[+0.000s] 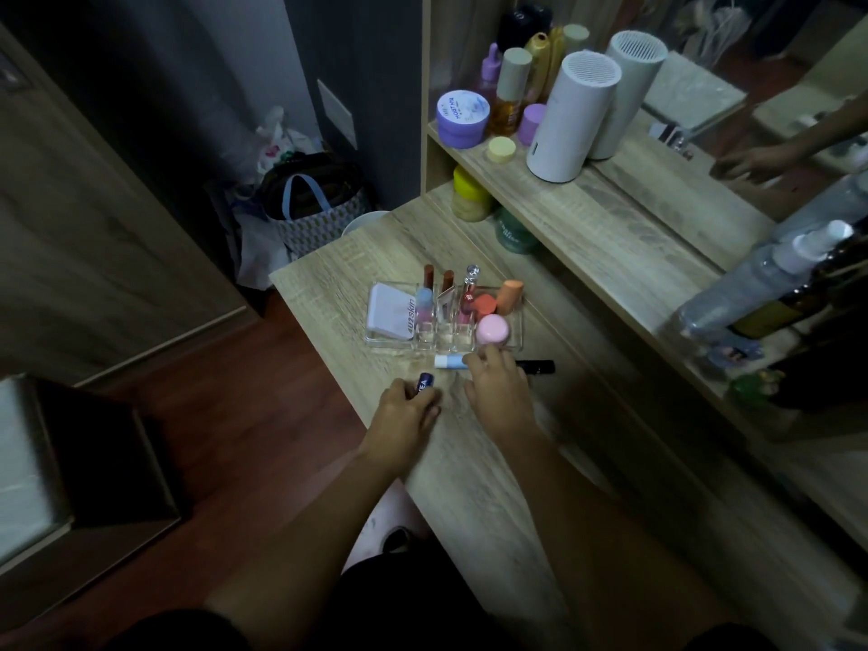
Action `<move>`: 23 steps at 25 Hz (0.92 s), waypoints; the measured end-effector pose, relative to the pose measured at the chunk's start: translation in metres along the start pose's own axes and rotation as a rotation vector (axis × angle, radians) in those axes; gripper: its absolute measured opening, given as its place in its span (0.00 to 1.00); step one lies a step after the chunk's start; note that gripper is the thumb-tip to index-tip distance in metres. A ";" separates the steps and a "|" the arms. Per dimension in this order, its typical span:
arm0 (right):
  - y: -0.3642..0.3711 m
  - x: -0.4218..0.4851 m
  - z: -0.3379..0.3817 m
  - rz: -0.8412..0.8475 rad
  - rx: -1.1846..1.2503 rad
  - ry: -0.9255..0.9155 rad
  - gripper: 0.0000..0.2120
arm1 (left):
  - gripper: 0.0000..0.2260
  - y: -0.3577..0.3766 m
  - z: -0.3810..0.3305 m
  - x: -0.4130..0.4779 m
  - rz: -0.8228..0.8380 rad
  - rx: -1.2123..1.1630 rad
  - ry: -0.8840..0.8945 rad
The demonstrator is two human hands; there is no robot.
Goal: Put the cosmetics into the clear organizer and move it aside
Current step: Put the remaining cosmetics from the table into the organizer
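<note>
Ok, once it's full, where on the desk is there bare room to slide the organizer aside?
Bare desktop lies left of the clear organizer, out to the desk's left edge, and behind it toward the yellow-lidded jar. The near desk right of the right hand is also bare. Crowded: in front, with the white-blue tube, black stick and left hand.

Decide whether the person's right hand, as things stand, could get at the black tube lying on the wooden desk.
Probably yes. The right hand rests on the wooden desk with the black tube lying right beside it, partly hidden behind the hand. Nothing stands between them; the clear organizer sits farther back.
</note>
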State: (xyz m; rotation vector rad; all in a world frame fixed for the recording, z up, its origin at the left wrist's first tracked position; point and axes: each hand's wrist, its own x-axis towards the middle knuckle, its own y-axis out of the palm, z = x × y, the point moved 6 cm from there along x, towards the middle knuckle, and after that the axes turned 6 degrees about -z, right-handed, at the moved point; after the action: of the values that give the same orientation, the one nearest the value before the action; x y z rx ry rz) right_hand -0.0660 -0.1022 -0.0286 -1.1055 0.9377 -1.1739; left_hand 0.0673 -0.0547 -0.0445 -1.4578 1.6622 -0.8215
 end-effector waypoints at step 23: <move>-0.043 0.013 -0.013 -0.327 1.070 0.350 0.16 | 0.07 -0.070 -0.002 0.037 -0.449 -0.582 -0.209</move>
State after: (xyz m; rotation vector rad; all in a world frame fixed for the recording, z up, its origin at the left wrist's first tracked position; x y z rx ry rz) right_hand -0.0854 -0.1186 0.0109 -0.1736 0.2469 -1.8509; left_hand 0.0981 -0.1013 0.0119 -2.2905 1.4964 -0.3912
